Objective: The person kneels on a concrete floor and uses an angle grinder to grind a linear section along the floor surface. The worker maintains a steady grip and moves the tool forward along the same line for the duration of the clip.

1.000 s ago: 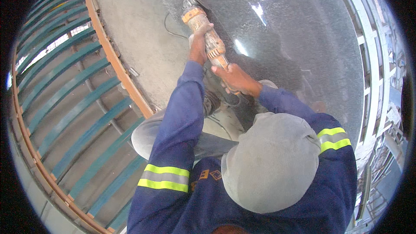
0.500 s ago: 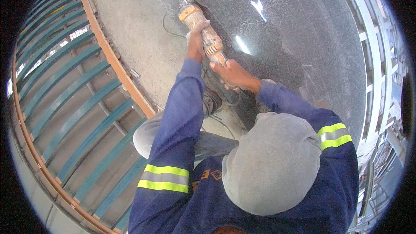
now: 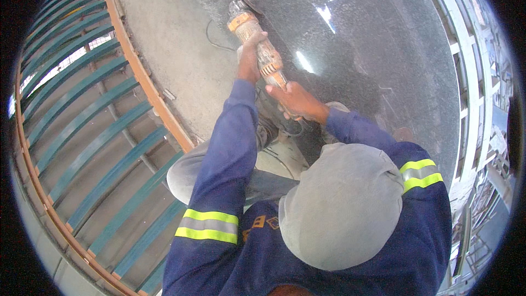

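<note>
Both my hands are closed around a dusty, worn angle grinder [image 3: 267, 57] with orange bands on its body. My left hand [image 3: 250, 55] wraps the body behind the front orange collar. At the rear end, my right hand [image 3: 298, 101] grips the handle. The grinder points away from me, its dark disc [image 3: 251, 3] tilted at the edge of a dark, shiny slab [image 3: 378, 44]. I cannot tell whether the disc touches the slab. Pale dust lies on the slab around the disc.
Pale concrete floor [image 3: 159, 33] lies left of the grinder, with a thin cable [image 3: 216, 45] on it. Further left stands an orange-edged frame [image 3: 143, 85] with several blue-green slats [image 3: 90, 123]. White metal framing [image 3: 463, 77] runs along the right.
The grinder and my hands have shifted very slightly toward me. The dust haze near the disc looks thinner. Both grips stay the same.
</note>
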The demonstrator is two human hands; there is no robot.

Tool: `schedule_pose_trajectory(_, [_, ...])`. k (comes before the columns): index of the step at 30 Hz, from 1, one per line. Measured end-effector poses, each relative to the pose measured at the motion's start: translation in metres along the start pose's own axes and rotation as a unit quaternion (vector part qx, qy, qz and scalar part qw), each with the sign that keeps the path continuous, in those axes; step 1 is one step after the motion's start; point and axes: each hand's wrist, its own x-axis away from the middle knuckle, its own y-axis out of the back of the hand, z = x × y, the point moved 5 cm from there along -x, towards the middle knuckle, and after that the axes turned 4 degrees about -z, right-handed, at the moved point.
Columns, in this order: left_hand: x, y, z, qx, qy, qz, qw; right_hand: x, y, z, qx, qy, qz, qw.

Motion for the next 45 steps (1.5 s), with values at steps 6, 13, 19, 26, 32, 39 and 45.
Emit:
schedule_pose_trajectory(6, [0.004,0.001,-0.002,0.018,-0.022,-0.018,0.999,0.002,-0.002,0.005,-0.008,0.012,-0.003,1.0])
schedule_pose_trajectory(13, [-0.008,0.008,0.004,0.036,-0.018,-0.016,0.999,-0.006,-0.002,-0.004,-0.011,0.024,0.018,1.0])
schedule_pose_trajectory(19, [-0.024,0.011,0.005,-0.004,-0.04,0.009,0.999,-0.017,-0.002,-0.01,0.005,0.022,-0.018,1.0])
schedule_pose_trajectory(26, [-0.019,0.011,0.002,-0.005,-0.033,-0.013,0.999,-0.009,-0.003,-0.004,0.022,-0.001,-0.022,1.0])
schedule_pose_trajectory(32, [-0.009,0.007,0.002,-0.004,-0.036,-0.013,0.999,0.0,0.0,0.003,0.024,0.015,0.006,1.0])
schedule_pose_trajectory(39, [0.001,0.002,0.0,-0.003,-0.018,-0.016,1.0,-0.005,-0.002,-0.004,-0.003,0.026,0.015,1.0])
schedule_pose_trajectory(45, [0.005,-0.001,-0.002,0.023,-0.018,-0.027,0.999,-0.007,-0.001,-0.004,0.006,0.038,0.021,0.999])
